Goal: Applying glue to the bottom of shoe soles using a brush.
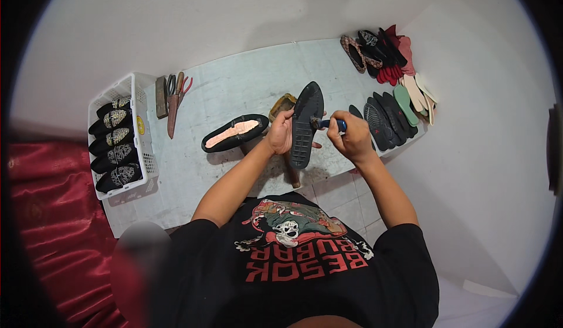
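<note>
A black shoe sole (304, 114) is held up over the table in my left hand (280, 133), whose fingers wrap round its left edge and behind it. My right hand (355, 140) closes on the blue handle of a brush (335, 126). The brush's dark tip touches the sole's right side near the middle. Left of my left hand, a black shoe upper (210, 140) lies with its pale pink bottom facing up. Behind the sole is a worn yellow-brown object (282, 103), partly hidden; its kind is unclear. A wooden handle (292, 177) shows below the sole.
A white basket (152, 164) of black decorated shoes stands at the left of the pale table (217, 73). Near it lie pliers (186, 85), other hand tools and a dark block (161, 97). Several soles (378, 123) and finished shoes (355, 55) line the right side, beside the wall.
</note>
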The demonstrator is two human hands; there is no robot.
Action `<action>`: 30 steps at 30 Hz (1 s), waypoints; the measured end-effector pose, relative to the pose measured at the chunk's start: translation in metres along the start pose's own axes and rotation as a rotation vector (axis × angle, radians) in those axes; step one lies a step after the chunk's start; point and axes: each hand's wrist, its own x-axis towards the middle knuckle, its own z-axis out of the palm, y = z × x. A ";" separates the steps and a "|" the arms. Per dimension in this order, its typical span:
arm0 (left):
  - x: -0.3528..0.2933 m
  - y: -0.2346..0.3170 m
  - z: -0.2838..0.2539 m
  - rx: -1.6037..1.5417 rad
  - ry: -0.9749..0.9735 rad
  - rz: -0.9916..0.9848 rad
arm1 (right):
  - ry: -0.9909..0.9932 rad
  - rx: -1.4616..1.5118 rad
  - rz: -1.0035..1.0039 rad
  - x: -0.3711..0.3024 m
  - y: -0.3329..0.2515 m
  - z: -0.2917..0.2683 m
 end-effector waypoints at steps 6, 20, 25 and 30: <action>0.003 -0.013 0.016 0.033 0.010 0.006 | 0.097 -0.106 0.118 0.027 0.017 0.007; 0.002 -0.024 -0.009 0.075 0.074 0.184 | 0.139 0.056 0.169 -0.003 -0.006 0.039; -0.002 -0.014 -0.002 -0.052 0.030 0.178 | 0.127 0.076 0.282 -0.002 -0.003 0.021; 0.003 -0.018 -0.005 -0.026 0.064 0.158 | 0.143 0.070 0.226 -0.008 -0.001 0.034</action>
